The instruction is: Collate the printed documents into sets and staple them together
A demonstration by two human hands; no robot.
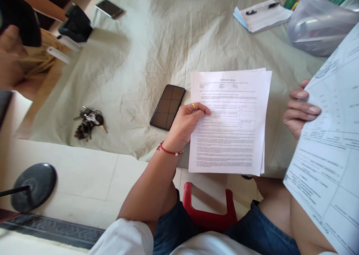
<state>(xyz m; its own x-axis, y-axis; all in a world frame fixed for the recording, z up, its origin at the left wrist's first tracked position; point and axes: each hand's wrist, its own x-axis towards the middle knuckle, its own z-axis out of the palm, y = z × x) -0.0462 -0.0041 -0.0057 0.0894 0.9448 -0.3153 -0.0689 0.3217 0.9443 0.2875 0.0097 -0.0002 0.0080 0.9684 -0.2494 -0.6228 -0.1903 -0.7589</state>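
A thin stack of printed sheets (221, 150), the top one headed "Overleaf Notes", lies near the table's front edge, slightly overhanging it. My left hand (189, 122), with a ring and a red bracelet, closes its thumb and forefinger at the left edge of these sheets; its other fingers are curled. Out to the right, my right hand (298, 109) grips another printed sheet (328, 146) by its left edge, with the thumb hidden behind the paper. That sheet is raised and tilted, partly out of view. A dark smartphone (168, 107) rests on the cloth just left of my left hand.
A bunch of keys (89, 122) lies on the table cloth (134, 82) at left. Farther off are another phone (109, 9), a notepad (263, 21) with a pen (262, 8), and a plastic bag (316, 23). Another person's hand (11, 45) holds something black. Below stands a red stool (210, 217).
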